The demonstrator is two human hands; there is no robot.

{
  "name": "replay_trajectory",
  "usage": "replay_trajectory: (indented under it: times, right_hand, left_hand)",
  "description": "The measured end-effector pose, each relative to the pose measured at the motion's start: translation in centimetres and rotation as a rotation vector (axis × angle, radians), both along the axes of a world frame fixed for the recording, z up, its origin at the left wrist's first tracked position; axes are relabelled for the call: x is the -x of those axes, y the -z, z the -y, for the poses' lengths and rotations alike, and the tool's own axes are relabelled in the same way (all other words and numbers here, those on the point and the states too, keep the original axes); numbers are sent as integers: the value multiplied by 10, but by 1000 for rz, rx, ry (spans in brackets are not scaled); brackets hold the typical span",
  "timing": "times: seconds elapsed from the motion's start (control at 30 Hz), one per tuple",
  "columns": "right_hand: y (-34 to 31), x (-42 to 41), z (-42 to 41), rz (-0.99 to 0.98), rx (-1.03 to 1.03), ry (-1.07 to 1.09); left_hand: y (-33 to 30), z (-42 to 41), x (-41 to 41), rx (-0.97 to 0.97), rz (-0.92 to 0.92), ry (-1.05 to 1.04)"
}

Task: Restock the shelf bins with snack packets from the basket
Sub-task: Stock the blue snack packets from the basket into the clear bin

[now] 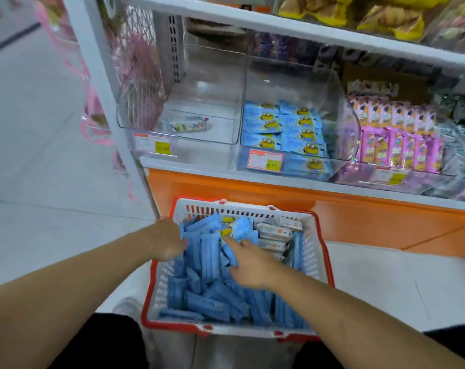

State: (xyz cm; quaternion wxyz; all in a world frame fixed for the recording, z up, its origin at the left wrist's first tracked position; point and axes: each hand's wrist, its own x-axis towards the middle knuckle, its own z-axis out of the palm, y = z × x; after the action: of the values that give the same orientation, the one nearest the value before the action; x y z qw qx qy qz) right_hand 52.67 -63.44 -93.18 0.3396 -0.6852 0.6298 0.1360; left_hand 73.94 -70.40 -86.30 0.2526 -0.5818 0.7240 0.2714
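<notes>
Nearest me sits the basket [322,251], white mesh with a red rim, on the floor in front of the shelf. It is packed with blue snack packets [210,265], and a few white packets [275,235] lie at its far right corner. My left hand [167,242] reaches over the basket's left rim, its grip on the edge of the blue packets; I cannot tell how tightly the fingers curl. My right hand [250,265] lies on the pile in the basket's middle, forefinger straight, the rest loosely bent, holding nothing I can see. Beyond the basket, above the orange base, a clear bin [343,113] holds matching blue packets, and the bin to its left [212,83] holds one lone packet [187,125].
</notes>
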Motion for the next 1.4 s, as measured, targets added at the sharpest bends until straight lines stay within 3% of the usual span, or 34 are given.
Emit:
replay_trajectory:
  times: [0.13, 0.2, 0.37, 0.43, 0.6, 0.77, 0.93, 1.03, 1.13, 1.27, 1.4]
  right_hand:
    - [26, -34, 13, 76, 55, 122]
    - [40, -50, 19, 4, 65, 168]
    - [54, -66, 21, -208, 199, 254]
    - [50, -56, 19, -200, 207, 304]
    - [-5, -10, 25, 333, 95, 560]
    - [-108, 31, 26, 626, 201, 508]
    - [-179, 67, 22, 772, 414, 500]
    - [-193, 82, 25, 752, 492, 480]
    - [-202, 94, 34, 523, 624, 342]
    - [-215, 109, 57, 370, 777, 330]
    - [-207, 131, 104, 257, 821, 370]
  left_hand:
    - [18, -6, 0, -58, 54, 159]
    - [23, -2, 0, -3, 35, 137]
    - [20, 13, 0, -104, -5, 89]
    - [16, 20, 4, -121, 2, 122]
    - [-26, 34, 25, -104, -64, 283]
    - [-72, 46, 38, -45, -392, 211]
    - [-109, 44, 63, -193, -894, -168]
    - [-126, 42, 77, -93, -1026, -232]
    - [-136, 47, 91, 45, -1072, -247]
    - [-135, 78, 103, 376, -1129, -237]
    - [-125, 113, 99, 771, -878, -31]
